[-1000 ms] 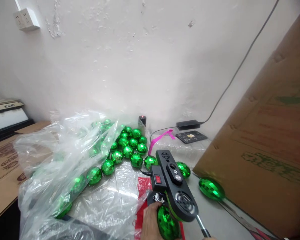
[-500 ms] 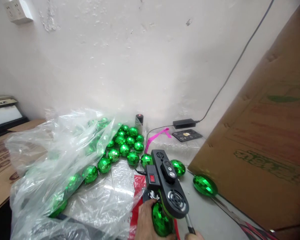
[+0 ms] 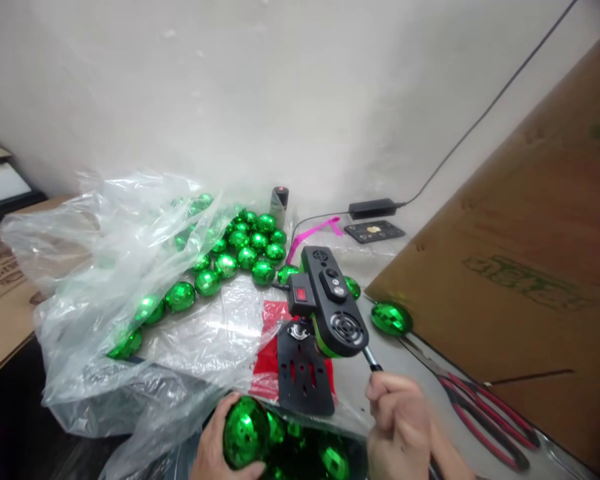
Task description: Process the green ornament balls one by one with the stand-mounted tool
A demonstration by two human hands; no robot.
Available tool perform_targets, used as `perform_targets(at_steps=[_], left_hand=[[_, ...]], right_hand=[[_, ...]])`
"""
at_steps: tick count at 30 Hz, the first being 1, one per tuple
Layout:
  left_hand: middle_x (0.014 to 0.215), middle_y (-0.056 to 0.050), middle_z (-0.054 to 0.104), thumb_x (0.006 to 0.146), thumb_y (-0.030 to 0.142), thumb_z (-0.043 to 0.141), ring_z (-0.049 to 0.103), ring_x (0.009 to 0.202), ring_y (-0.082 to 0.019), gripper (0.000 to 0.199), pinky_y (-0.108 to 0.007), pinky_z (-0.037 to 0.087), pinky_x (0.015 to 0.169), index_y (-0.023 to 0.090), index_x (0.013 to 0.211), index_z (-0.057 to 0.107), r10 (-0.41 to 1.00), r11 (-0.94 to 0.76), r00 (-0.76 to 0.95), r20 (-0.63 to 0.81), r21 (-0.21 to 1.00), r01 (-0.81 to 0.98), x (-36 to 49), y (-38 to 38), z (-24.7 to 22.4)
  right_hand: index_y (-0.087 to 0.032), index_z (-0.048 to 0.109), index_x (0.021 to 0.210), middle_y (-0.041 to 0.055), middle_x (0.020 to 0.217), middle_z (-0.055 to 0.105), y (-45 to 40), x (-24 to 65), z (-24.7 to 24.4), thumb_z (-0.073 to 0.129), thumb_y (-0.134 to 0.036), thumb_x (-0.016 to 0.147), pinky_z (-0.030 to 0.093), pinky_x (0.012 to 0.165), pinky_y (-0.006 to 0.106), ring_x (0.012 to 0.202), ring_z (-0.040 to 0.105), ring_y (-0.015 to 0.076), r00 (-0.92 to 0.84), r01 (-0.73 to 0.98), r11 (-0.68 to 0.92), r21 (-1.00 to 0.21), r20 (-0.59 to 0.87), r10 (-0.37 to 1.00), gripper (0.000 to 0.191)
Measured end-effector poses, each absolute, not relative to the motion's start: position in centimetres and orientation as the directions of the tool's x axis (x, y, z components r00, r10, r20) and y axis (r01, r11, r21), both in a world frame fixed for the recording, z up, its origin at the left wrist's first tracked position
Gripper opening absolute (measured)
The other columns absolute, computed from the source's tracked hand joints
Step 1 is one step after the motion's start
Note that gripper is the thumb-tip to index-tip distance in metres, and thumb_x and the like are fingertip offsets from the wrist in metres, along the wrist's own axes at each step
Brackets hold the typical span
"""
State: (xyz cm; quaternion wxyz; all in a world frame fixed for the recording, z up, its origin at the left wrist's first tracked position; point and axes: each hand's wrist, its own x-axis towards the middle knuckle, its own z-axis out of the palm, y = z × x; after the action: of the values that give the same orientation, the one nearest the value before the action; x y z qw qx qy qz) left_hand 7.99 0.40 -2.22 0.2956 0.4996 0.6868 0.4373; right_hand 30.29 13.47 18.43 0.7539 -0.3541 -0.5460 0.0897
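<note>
One green ball (image 3: 247, 432) moved leftward, left fingers (image 3: 221, 415) curled around it, right fingers (image 3: 387, 388) wrapping one handle (image 3: 373, 362)

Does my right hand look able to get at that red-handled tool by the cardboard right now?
Probably yes: the red-handled tool lies beside the right hand, handles uncovered, though that hand seems busy gripping a metal rod.
</note>
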Motion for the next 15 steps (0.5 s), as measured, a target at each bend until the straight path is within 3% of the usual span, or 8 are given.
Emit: perform_targets(at_steps=[2, 4, 7, 11, 15], left_hand=[[0.150, -0.015, 0.083, 0.078, 0.056, 0.090, 0.076, 0.144, -0.046, 0.077, -0.062, 0.061, 0.126, 0.026, 0.147, 0.074, 0.929, 0.222, -0.370, -0.024, 0.836, 0.501, 6.1, -1.3, -2.9], [0.157, -0.015, 0.079, 0.087, 0.057, 0.077, 0.069, 0.154, -0.045, 0.072, -0.065, 0.053, 0.133, 0.025, 0.151, 0.071, 0.914, 0.287, -0.402, -0.056, 0.788, 0.544, 5.6, -1.6, -3.5], [0.164, -0.019, 0.074, 0.093, 0.057, 0.067, 0.062, 0.162, -0.043, 0.075, -0.064, 0.050, 0.135, 0.020, 0.158, 0.064, 0.932, 0.304, -0.345, -0.114, 0.767, 0.566, 6.8, -0.2, -4.8], [0.164, -0.028, 0.070, 0.097, 0.057, 0.057, 0.053, 0.168, -0.048, 0.080, -0.068, 0.046, 0.136, 0.009, 0.161, 0.060, 0.923, 0.381, -0.233, -0.305, 0.656, 0.651, 8.3, 2.2, -5.5], [0.169, -0.029, 0.066, 0.095, 0.051, 0.059, 0.047, 0.173, -0.046, 0.077, -0.059, 0.037, 0.143, 0.007, 0.158, 0.066, 0.882, 0.381, -0.138, -0.450, 0.511, 0.770, 7.2, 3.3, -2.7]], right_hand=[[-0.022, 0.047, 0.063, -0.0042, 0.058, 0.044, 13.5, 30.1, 17.9, 0.065, -0.020, 0.113, 0.036, 0.056, 0.028, 0.059, 0.057, 0.0137, 0.389, 0.248, 0.747, -0.616, 0.770, 0.506, 0.054], [-0.022, 0.048, 0.064, -0.0041, 0.059, 0.046, 13.5, 30.2, 17.6, 0.064, -0.018, 0.113, 0.035, 0.056, 0.028, 0.060, 0.058, 0.0139, 0.377, 0.249, 0.747, -0.617, 0.772, 0.512, 0.051], [-0.022, 0.050, 0.066, -0.0043, 0.059, 0.046, 13.4, 30.2, 17.6, 0.062, -0.019, 0.114, 0.034, 0.055, 0.028, 0.062, 0.059, 0.0140, 0.369, 0.249, 0.731, -0.635, 0.761, 0.534, 0.050], [-0.022, 0.048, 0.064, -0.0049, 0.058, 0.044, 13.4, 30.2, 17.7, 0.063, -0.021, 0.115, 0.033, 0.055, 0.028, 0.059, 0.057, 0.0133, 0.383, 0.251, 0.739, -0.625, 0.765, 0.517, 0.053], [-0.022, 0.051, 0.060, -0.0003, 0.063, 0.055, 13.3, 32.2, 16.1, 0.066, -0.029, 0.112, 0.038, 0.052, 0.029, 0.058, 0.058, 0.0145, 0.305, 0.271, 0.704, -0.656, 0.752, 0.584, 0.055]])
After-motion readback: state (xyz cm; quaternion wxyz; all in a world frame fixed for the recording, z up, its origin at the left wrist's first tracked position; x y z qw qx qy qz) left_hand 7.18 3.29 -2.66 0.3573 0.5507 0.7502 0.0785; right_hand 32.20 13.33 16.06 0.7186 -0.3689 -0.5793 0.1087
